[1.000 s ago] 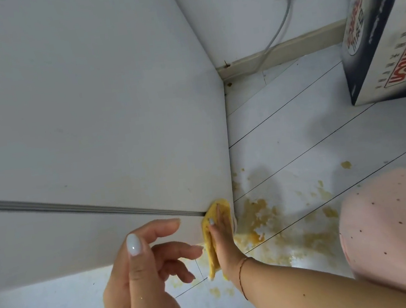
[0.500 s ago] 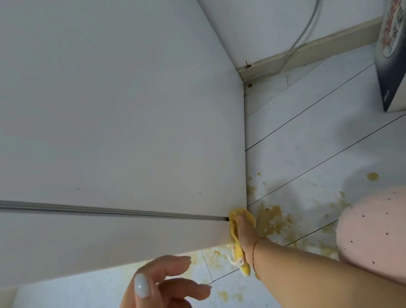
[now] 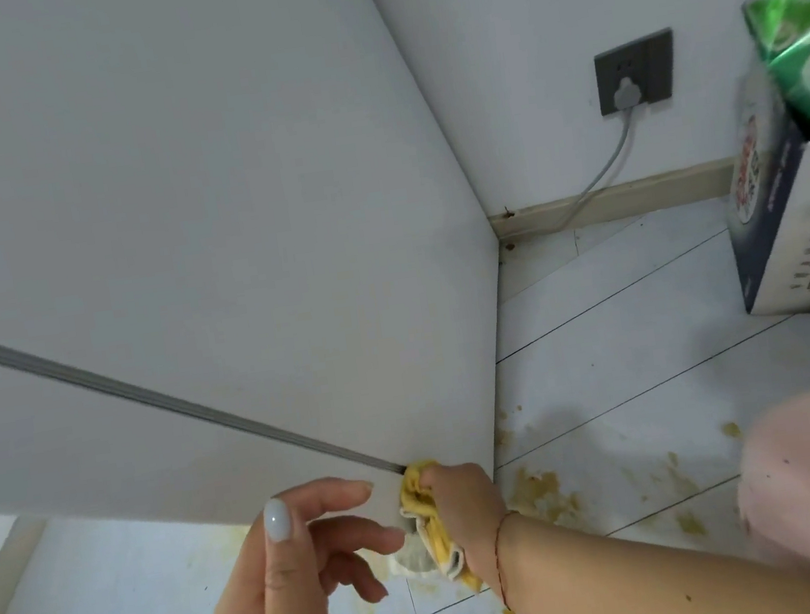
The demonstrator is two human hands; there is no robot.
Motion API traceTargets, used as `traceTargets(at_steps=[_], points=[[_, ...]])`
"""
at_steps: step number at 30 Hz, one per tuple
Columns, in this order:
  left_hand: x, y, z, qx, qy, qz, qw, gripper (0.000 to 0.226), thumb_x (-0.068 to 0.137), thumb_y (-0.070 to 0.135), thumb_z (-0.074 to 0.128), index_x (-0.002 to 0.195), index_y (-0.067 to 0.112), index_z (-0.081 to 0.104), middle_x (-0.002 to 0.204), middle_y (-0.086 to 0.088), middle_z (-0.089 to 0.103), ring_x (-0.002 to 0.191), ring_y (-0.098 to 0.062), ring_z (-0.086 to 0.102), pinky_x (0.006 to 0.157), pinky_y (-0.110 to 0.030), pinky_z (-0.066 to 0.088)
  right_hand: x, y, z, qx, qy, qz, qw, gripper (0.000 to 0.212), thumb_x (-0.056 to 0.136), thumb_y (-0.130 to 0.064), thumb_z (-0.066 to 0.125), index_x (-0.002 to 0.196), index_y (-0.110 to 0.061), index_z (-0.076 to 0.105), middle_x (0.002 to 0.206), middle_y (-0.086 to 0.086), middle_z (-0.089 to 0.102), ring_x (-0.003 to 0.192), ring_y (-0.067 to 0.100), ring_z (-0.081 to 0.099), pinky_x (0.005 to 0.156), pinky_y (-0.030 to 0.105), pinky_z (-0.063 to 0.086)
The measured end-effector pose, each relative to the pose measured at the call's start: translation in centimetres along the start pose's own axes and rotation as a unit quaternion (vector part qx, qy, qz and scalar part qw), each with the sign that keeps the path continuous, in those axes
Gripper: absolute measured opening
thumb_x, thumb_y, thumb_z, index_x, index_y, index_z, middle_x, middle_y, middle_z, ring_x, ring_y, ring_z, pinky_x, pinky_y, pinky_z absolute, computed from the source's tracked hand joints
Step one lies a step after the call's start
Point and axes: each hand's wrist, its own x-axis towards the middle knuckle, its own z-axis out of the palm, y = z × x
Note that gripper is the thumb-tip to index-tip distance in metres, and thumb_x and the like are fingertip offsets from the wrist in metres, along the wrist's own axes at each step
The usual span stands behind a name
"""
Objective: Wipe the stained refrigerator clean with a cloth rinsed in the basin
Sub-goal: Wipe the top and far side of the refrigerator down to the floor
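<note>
Right hand (image 3: 462,502) presses the yellow cloth (image 3: 428,520) on the refrigerator (image 3: 188,242).
Its grip is closed around the cloth at the lower front corner, beside the door gap; the left hand (image 3: 294,574) hovers near with relaxed fingers, holding nothing.

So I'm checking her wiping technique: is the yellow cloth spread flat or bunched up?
Bunched up. The right hand grips the yellow cloth in a wad against the refrigerator, folds hanging below.

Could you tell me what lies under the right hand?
A bunched yellow cloth, gripped by the right hand against the refrigerator near its grey seam. Any stain beneath it is hidden.
</note>
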Motion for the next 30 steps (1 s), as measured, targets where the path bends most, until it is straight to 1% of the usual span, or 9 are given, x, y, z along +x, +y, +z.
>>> traceTargets(at_steps=[5,8,14,17,19,22,26,28,30], points=[[0.3,0.2,-0.9,-0.011,0.022,0.013,1.0,0.041,0.072,0.064,0.056,0.063,0.027,0.071,0.061,-0.004,0.069,0.044,-0.031,0.056,0.036,-0.035,0.028,-5.7,-3.6,0.0,0.085,-0.04,-0.056,0.994,0.019,0.079,-0.024,0.058,0.064,-0.013,0.063,0.058,0.001,0.063,0.06,0.019,0.066,0.06,0.028,0.049],[0.3,-0.1,-1.7,-0.016,0.058,-0.021,0.998,0.05,0.065,0.071,0.06,0.06,0.023,0.071,0.057,-0.006,0.065,0.041,-0.023,0.058,0.032,-0.026,0.029,-8.5,-6.2,-1.9,0.194,-0.086,-0.055,0.976,0.032,0.088,-0.017,0.053,0.057,-0.012,0.056,0.044,0.001,0.054,0.041,0.014,0.054,0.052,0.021,0.041],[1.5,-1.4,-1.8,-0.038,0.096,-0.23,0.968,0.049,0.102,0.02,0.036,0.065,-0.003,0.06,0.044,-0.009,0.049,0.028,-0.019,0.045,0.028,-0.02,0.03,-11.0,-10.9,-6.4,0.326,-0.146,-0.058,0.932,0.061,0.094,-0.034,0.041,0.046,-0.006,0.067,0.056,0.013,0.064,0.05,0.026,0.063,0.063,0.031,0.05],[1.9,-1.7,0.1,-0.126,0.02,-0.354,0.927,0.052,0.101,0.038,0.033,0.083,-0.003,0.059,0.061,-0.015,0.057,0.052,-0.026,0.056,0.041,-0.028,0.044,-11.7,-12.3,-8.7,0.336,-0.171,-0.055,0.925,0.082,0.089,-0.064,0.04,0.063,0.005,0.074,0.078,0.026,0.071,0.06,0.035,0.07,0.069,0.04,0.049],[2.0,-0.9,1.9,-0.259,-0.069,-0.448,0.853,0.065,0.096,0.054,0.035,0.099,-0.005,0.063,0.095,-0.022,0.069,0.09,-0.037,0.065,0.073,-0.042,0.051,-11.9,-12.1,-9.7,0.321,-0.202,-0.048,0.924,0.084,0.081,-0.071,0.044,0.074,0.007,0.075,0.088,0.026,0.071,0.069,0.037,0.071,0.075,0.042,0.05],[1.6,-0.8,3.6,-0.356,-0.128,-0.488,0.786,0.055,0.092,0.041,0.043,0.116,-0.004,0.066,0.116,-0.026,0.065,0.106,-0.044,0.063,0.089,-0.051,0.051,-12.0,-11.6,-10.6,0.253,-0.259,-0.078,0.929,0.065,0.079,-0.06,0.053,0.084,0.0,0.077,0.091,0.02,0.072,0.081,0.033,0.071,0.084,0.043,0.054],[1.8,-3.8,3.6,-0.357,-0.089,-0.524,0.769,0.047,0.092,0.025,0.044,0.127,-0.004,0.057,0.119,-0.028,0.063,0.105,-0.043,0.064,0.088,-0.054,0.051,-10.6,-11.2,-12.5,-0.014,-0.275,-0.163,0.947,0.041,0.068,-0.037,0.071,0.104,-0.018,0.075,0.117,0.008,0.068,0.108,0.021,0.064,0.103,0.04,0.045],[1.6,-4.6,2.9,-0.383,-0.07,-0.539,0.747,0.063,0.089,0.042,0.047,0.133,-0.003,0.05,0.128,-0.031,0.055,0.111,-0.044,0.058,0.096,-0.056,0.043,-10.3,-10.6,-12.5,-0.242,-0.281,-0.193,0.908,0.04,0.07,-0.046,0.062,0.107,-0.035,0.071,0.129,-0.015,0.056,0.118,-0.004,0.051,0.102,0.012,0.037],[1.0,-5.1,2.6,-0.4,-0.079,-0.54,0.736,0.069,0.085,0.05,0.054,0.129,-0.003,0.049,0.126,-0.033,0.056,0.106,-0.045,0.061,0.091,-0.057,0.046,-9.4,-9.3,-11.8,-0.383,-0.3,-0.174,0.856,0.05,0.073,-0.068,0.051,0.108,-0.038,0.07,0.13,-0.023,0.044,0.122,-0.008,0.039,0.106,0.012,0.028]])
